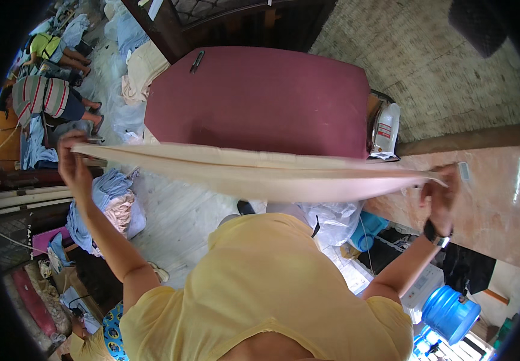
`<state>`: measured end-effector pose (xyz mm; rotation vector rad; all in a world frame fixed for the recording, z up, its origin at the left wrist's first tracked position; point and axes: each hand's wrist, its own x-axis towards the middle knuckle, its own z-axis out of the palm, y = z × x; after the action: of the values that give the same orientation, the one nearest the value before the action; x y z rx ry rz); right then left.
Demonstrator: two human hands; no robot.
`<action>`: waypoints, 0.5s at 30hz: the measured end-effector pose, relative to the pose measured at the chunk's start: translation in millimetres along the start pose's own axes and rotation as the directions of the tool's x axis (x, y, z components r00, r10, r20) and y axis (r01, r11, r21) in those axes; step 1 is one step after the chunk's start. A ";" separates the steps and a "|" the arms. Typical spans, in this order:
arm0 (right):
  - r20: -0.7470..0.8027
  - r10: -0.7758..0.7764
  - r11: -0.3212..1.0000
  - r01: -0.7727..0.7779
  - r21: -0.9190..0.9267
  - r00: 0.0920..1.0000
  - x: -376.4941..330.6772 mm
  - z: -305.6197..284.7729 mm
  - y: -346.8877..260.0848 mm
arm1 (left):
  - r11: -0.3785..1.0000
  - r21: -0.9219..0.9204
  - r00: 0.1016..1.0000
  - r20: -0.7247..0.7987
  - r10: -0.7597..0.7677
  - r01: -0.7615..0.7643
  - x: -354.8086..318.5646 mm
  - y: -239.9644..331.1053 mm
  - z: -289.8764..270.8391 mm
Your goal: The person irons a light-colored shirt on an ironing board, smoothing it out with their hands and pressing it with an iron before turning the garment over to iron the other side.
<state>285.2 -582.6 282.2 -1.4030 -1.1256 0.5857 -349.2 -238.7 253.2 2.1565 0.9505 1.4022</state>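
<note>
A long cream cloth [260, 171] is stretched out in the air between my two hands, sagging a little in the middle. At the far left my left hand [74, 162] pinches one end of it. My right hand [443, 188], with a dark watch band at the wrist, grips the other end; it is slightly smeared by motion. Beyond the cloth stands a table with a maroon top [260, 96], whose near edge the cloth partly covers. A small dark clip-like tool [197, 62] lies near the table's far left corner.
A white package [385, 129] sits at the table's right end. Right of it runs a pinkish stone counter [482, 195]. Piles of blue and pink cloth [112, 204] lie at left on the floor. Two people [49, 99] work at far left. A blue water bottle [450, 314] stands lower right.
</note>
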 end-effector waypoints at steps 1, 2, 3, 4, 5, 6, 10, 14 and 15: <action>-0.039 -0.080 0.996 0.078 -0.037 0.996 5.1 -6.0 -34.2 | 0.997 -0.041 0.993 -0.093 0.067 -0.071 10.6 4.5 -1.7; -0.132 -0.149 0.987 0.139 -0.081 0.980 18.0 -6.3 -52.1 | 0.998 0.041 0.985 -0.162 0.054 -0.048 25.2 20.6 -1.6; -0.221 -0.214 0.974 0.192 -0.117 0.952 33.1 -6.3 -66.9 | 0.995 -0.047 0.995 -0.051 -0.086 0.084 41.1 2.9 -35.3; -0.356 -0.263 0.961 0.210 -0.180 0.897 60.9 2.0 -69.4 | 0.989 -0.026 0.989 -0.035 -0.146 0.145 66.5 -3.8 -38.7; -0.278 -0.201 0.943 0.109 -0.315 0.939 89.0 -1.2 -70.2 | 0.974 -0.077 0.968 -0.115 -0.222 0.215 89.6 10.0 -8.5; -0.216 -0.118 0.941 0.040 -0.337 0.969 123.0 3.6 -63.9 | 0.984 -0.043 0.984 -0.029 -0.173 0.172 119.7 -3.2 -2.0; -0.116 -0.127 0.968 0.098 -0.230 0.985 245.7 -21.7 -38.1 | 0.974 -0.143 0.980 -0.074 -0.185 0.174 230.1 -47.2 52.1; -0.229 -0.520 0.827 0.417 -0.379 0.823 308.6 -69.9 -82.2 | 0.938 0.234 0.864 -0.380 0.332 -0.257 319.6 -5.0 47.7; -0.187 -0.569 0.808 0.502 -0.308 0.801 304.3 -67.8 -113.4 | 0.985 0.108 0.896 -0.412 0.167 -0.134 332.2 16.1 29.7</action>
<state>435.6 -364.9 482.2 -1.2321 -1.3279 -0.1651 -228.3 -8.7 463.1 2.0567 1.0124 1.9940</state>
